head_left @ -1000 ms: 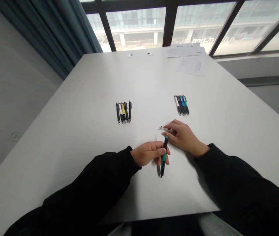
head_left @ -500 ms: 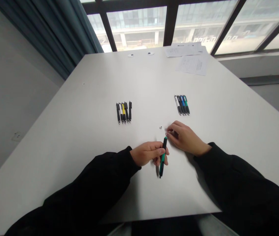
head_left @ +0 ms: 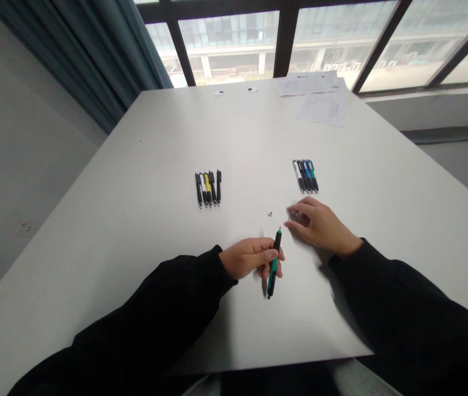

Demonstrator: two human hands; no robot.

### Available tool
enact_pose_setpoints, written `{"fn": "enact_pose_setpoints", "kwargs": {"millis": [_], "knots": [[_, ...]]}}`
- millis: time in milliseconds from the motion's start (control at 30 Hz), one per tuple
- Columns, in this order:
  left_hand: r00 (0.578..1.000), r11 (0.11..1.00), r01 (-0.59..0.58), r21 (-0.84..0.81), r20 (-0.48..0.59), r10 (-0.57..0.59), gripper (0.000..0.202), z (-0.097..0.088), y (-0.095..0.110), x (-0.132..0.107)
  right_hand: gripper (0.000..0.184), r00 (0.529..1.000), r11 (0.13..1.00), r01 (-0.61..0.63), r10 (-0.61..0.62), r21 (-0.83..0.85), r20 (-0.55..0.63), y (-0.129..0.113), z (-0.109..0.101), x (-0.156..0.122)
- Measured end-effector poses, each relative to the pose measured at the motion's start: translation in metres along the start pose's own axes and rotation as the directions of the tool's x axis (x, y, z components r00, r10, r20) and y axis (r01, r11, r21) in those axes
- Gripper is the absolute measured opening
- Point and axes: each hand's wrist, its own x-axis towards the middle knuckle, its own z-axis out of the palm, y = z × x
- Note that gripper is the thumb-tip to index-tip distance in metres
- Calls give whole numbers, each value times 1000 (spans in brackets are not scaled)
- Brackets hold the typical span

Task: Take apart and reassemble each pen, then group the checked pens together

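A green and black pen (head_left: 274, 264) is pinched between the thumb and fingers of my left hand (head_left: 248, 257). Its thin refill end sticks out at the top, pointing away from me. My right hand (head_left: 320, 225) rests to the right of the pen, apart from it, thumb and fingers spread with nothing seen between them. Just beyond the pen lies a small shiny piece (head_left: 270, 214), too small to make out well. Several pens in a row (head_left: 207, 190), black, white and yellow, lie at the left. A second row of pens (head_left: 306, 177), with blue and green ones, lies beyond my right hand.
The white table (head_left: 155, 143) reaches to the window. Papers (head_left: 320, 104) lie at its far right, and two small white pieces with dark spots, one of them a white scrap (head_left: 219, 93), sit near the far edge. A blue-grey curtain (head_left: 105, 55) hangs at the left.
My right hand has drawn back to the right, away from the pen's top end, and its fingers have spread apart. My left hand still holds the pen in nearly the same place.
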Motion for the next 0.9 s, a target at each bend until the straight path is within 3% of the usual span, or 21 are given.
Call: {"fn": "enact_pose_setpoints", "kwargs": {"millis": [600,733,900], "knots": [[1000,1000,-5,0,0,5,43,-1,-1,0,10,999,996,-39,36,-86,-36,-6,5,-2],[1000,1000,1,6,-5,-1,44,-1,0,-1,15,999,999,-37,36,-26,-32,-5,6,-2],[1000,1000,4,10,-3,-4,45,0,1,-1,9,1000,999,29,-29,41,2,-9,4,-3]]}}
